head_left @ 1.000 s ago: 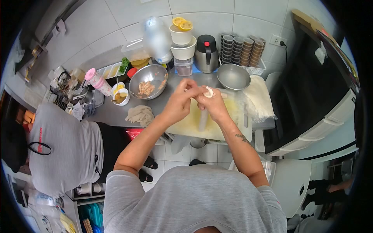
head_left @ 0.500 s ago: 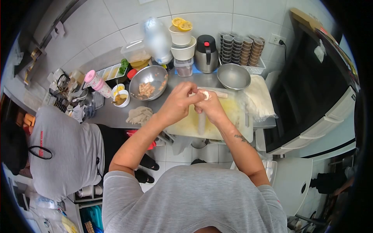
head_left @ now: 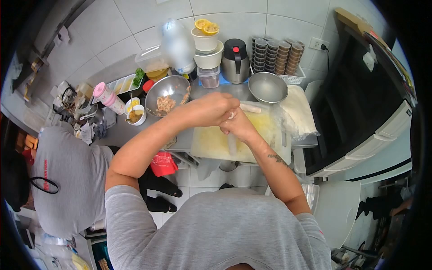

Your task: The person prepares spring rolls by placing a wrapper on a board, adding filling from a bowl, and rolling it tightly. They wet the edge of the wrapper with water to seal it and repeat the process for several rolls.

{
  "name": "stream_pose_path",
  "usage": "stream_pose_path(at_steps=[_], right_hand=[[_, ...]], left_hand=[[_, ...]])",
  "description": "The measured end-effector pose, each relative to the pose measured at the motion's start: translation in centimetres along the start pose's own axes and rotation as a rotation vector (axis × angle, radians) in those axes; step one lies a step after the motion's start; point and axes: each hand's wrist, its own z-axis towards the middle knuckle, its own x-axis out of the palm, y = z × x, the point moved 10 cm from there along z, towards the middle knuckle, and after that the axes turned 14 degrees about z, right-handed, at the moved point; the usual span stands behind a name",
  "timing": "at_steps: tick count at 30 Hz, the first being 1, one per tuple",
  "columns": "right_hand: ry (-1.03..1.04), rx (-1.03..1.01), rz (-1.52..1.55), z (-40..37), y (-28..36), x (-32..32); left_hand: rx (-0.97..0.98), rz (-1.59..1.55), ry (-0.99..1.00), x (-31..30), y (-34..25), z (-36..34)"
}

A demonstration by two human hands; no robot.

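Hands (head_left: pixel 216 109) shifted together, obscuring where the white piece (head_left: pixel 231 115) points.

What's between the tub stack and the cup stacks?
A flask: tub stack to its left, cup stacks to its right, in the head view.

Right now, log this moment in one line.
left hand: at white piece; right hand: holding white piece; cutting board: below right hand

We see a steel jug (head_left: pixel 235 69) between white tubs (head_left: pixel 208 60) and stacked small cups (head_left: pixel 275 58). Citrus halves (head_left: pixel 210 29) top the tubs; leftward, we find a pink tumbler (head_left: pixel 109 98).
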Motion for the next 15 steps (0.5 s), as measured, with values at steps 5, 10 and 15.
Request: stream_pose_path(at_steps=[5, 10, 15], right_hand=[[0.008, -0.004, 0.027, 0.6, -1.2, -1.3], [-0.045, 0.017, 0.023, 0.8, -1.6, -2.3], [-0.123, 0.045, 0.114, 1.0, -1.8, -3.3]], left_hand=[[-0.009, -0.016, -0.087, 0.8, 0.7, 0.2], [-0.052, -0.061, -0.120, 1.1, 1.2, -0.4], [-0.045, -0.075, -0.207, 1.4, 1.4, -1.1]])
